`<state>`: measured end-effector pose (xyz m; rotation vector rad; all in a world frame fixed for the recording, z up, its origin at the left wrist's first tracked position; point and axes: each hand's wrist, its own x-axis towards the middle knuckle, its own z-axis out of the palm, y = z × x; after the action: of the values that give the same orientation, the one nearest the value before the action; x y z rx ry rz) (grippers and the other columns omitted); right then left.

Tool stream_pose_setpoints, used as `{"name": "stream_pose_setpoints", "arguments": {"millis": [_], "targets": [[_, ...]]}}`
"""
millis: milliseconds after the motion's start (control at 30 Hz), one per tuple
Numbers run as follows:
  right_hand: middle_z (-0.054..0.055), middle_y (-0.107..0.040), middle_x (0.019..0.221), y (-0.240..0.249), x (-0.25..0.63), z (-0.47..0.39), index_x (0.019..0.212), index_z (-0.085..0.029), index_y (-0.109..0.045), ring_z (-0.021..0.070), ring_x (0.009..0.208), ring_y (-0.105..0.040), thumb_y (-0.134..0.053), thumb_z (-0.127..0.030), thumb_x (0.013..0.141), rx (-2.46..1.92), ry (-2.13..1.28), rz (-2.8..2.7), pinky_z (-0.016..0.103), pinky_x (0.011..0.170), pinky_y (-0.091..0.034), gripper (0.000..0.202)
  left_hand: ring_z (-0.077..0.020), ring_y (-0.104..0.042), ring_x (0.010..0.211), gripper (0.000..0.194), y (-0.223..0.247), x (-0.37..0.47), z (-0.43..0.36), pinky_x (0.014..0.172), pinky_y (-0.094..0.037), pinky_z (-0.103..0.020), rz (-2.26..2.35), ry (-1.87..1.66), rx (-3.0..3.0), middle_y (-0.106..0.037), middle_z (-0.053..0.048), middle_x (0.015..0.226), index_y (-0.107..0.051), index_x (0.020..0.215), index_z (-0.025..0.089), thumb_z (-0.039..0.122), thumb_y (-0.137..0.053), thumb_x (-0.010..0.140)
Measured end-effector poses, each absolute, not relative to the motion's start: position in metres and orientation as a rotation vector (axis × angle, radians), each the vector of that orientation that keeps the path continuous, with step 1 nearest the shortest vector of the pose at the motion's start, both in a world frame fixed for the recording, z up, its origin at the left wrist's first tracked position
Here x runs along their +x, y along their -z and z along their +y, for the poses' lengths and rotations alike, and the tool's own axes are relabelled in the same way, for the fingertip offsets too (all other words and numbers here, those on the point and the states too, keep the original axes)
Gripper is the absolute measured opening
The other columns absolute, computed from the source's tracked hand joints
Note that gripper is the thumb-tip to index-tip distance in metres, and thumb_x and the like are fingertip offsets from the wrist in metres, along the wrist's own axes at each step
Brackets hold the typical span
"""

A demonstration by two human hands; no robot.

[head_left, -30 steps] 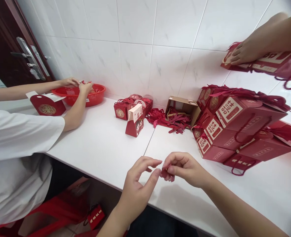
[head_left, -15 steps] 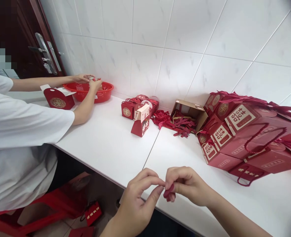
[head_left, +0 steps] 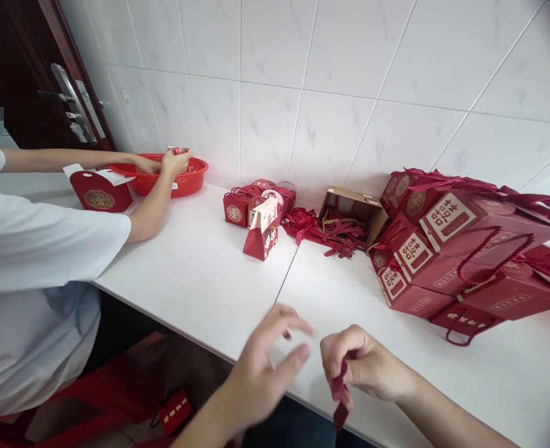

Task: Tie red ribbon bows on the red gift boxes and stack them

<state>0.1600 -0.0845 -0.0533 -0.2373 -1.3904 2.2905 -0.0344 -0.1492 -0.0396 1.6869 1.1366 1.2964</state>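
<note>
My right hand (head_left: 366, 364), near the table's front edge, pinches a short dark red ribbon strip (head_left: 341, 414) that dangles below the fingers. To its left, my left hand (head_left: 263, 358) has thumb and fingers apart with nothing between them, slightly smeared by motion. Beyond both hands lies a pile of dark red ribbon strips (head_left: 344, 233), spilling out of an open cardboard box (head_left: 375, 218). A small red and cream gift box (head_left: 262, 236) with a printed couple stands left of the pile.
Red gift boxes (head_left: 447, 221) with rope handles and ribbons are stacked at the right. Smaller red boxes (head_left: 236, 208) stand by the tiled wall. At the left, a co-worker's hands (head_left: 175, 163) are at a red plastic basket (head_left: 188, 183), beside an open red box (head_left: 100, 193).
My hands have come apart; the left has opened, and the right has moved slightly right and down with the ribbon strip. One co-worker's hand has dipped into the basket.
</note>
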Motion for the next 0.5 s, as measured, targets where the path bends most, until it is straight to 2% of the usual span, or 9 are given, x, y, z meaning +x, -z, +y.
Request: {"name": "stream_pose_setpoints", "arguments": {"millis": [33, 100, 167, 233, 300, 367, 433, 500], "targets": [[0.002, -0.068, 0.068, 0.052, 0.164, -0.083, 0.080, -0.018, -0.075, 0.0098, 0.051, -0.066, -0.074, -0.021, 0.077, -0.261, -2.258, -1.364, 0.017, 0.045, -0.049, 0.004, -0.0200, -0.053, 0.098, 0.022, 0.039, -0.042, -0.131, 0.087, -0.042, -0.033, 1.241, -1.415, 1.705, -0.054, -0.007, 0.104, -0.057, 0.106, 0.023, 0.033, -0.054, 0.087], [0.001, -0.066, 0.067, 0.052, 0.174, -0.080, 0.079, -0.021, -0.075, 0.0079, 0.050, -0.064, -0.074, -0.020, 0.077, -0.288, -2.195, -1.322, 0.015, 0.045, -0.046, 0.003, -0.0243, -0.049, 0.111, 0.032, 0.036, -0.060, -0.086, 0.093, -0.040, -0.038, 1.628, -1.728, 1.585, -0.053, -0.010, 0.115, -0.052, 0.110, 0.021, 0.035, -0.060, 0.082], [-0.001, -0.065, 0.067, 0.054, 0.183, -0.077, 0.079, -0.023, -0.074, 0.0061, 0.050, -0.063, -0.075, -0.021, 0.077, -0.299, -2.122, -1.273, 0.014, 0.046, -0.044, 0.003, -0.0295, -0.042, 0.122, 0.058, 0.030, -0.079, -0.038, 0.103, -0.035, -0.045, 1.920, -1.853, 1.386, -0.048, -0.012, 0.125, -0.046, 0.119, 0.020, 0.038, -0.071, 0.070], [-0.001, -0.065, 0.068, 0.058, 0.190, -0.075, 0.080, -0.024, -0.074, 0.0051, 0.051, -0.061, -0.075, -0.023, 0.077, -0.322, -2.056, -1.223, 0.014, 0.048, -0.043, 0.003, -0.0331, -0.038, 0.128, 0.087, 0.021, -0.095, 0.004, 0.107, -0.030, -0.049, 1.951, -1.852, 1.374, -0.044, -0.016, 0.131, -0.033, 0.134, 0.018, 0.036, -0.078, 0.062], [-0.001, -0.065, 0.068, 0.061, 0.193, -0.073, 0.079, -0.025, -0.073, 0.0052, 0.052, -0.060, -0.075, -0.025, 0.077, -0.336, -2.016, -1.194, 0.015, 0.049, -0.041, 0.003, -0.0317, -0.050, 0.118, 0.104, 0.012, -0.105, 0.033, 0.102, -0.037, -0.048, 1.903, -1.829, 1.443, -0.051, -0.015, 0.126, -0.019, 0.144, 0.019, 0.030, -0.079, 0.060], [-0.001, -0.064, 0.067, 0.060, 0.194, -0.072, 0.079, -0.025, -0.073, 0.0060, 0.054, -0.058, -0.076, -0.027, 0.076, -0.353, -1.987, -1.172, 0.017, 0.050, -0.040, 0.005, -0.0275, -0.060, 0.104, 0.099, 0.006, -0.108, 0.046, 0.095, -0.045, -0.044, 1.820, -1.799, 1.520, -0.059, -0.012, 0.118, -0.017, 0.147, 0.021, 0.024, -0.074, 0.066], [-0.002, -0.062, 0.065, 0.055, 0.195, -0.071, 0.080, -0.026, -0.073, 0.0074, 0.056, -0.056, -0.076, -0.029, 0.075, -0.378, -1.913, -1.166, 0.020, 0.054, -0.041, 0.006, -0.0242, -0.062, 0.101, 0.075, 0.006, -0.102, 0.045, 0.092, -0.048, -0.038, 1.718, -1.765, 1.595, -0.062, -0.010, 0.117, -0.036, 0.140, 0.022, 0.020, -0.067, 0.072], [-0.001, -0.062, 0.067, 0.048, 0.197, -0.070, 0.081, -0.027, -0.074, 0.0103, 0.062, -0.057, -0.075, -0.030, 0.076, -0.422, -1.772, -1.216, 0.025, 0.059, -0.044, 0.007, -0.0229, -0.062, 0.103, 0.046, 0.011, -0.090, 0.031, 0.088, -0.050, -0.033, 1.611, -1.708, 1.658, -0.064, -0.008, 0.116, -0.057, 0.121, 0.021, 0.021, -0.063, 0.075]]}}
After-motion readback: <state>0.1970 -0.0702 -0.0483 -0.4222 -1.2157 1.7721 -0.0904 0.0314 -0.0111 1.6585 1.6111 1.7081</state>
